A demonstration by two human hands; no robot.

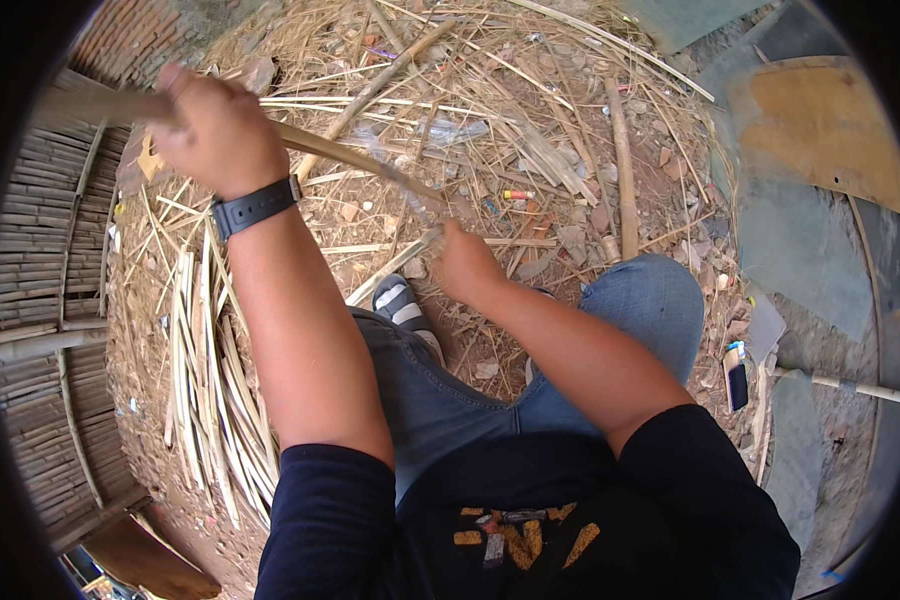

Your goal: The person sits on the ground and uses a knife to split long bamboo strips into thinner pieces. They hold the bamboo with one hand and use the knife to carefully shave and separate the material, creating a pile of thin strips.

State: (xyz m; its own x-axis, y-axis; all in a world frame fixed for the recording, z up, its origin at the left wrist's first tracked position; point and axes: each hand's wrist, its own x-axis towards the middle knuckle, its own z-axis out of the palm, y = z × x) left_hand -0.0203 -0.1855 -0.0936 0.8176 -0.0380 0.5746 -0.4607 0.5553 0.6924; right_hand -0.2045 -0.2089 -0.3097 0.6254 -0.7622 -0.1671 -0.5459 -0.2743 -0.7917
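My left hand, a dark watch on its wrist, is raised at the upper left. Its fingers are wrapped round a long bamboo strip, which slants down to the right toward my other hand. One end of the strip reaches the left rim, blurred. My right hand is closed, low in front of my knees, beside the strip's lower end. What its fingers grip is too small and blurred to make out. Just left of that fist, a pale split piece slants down toward my sandalled foot.
A bundle of split bamboo strips lies at the left, near a slatted bamboo wall. Thicker poles, straw and rubble litter the ground ahead. At right are a phone, a lighter-coloured packet and grey sheets.
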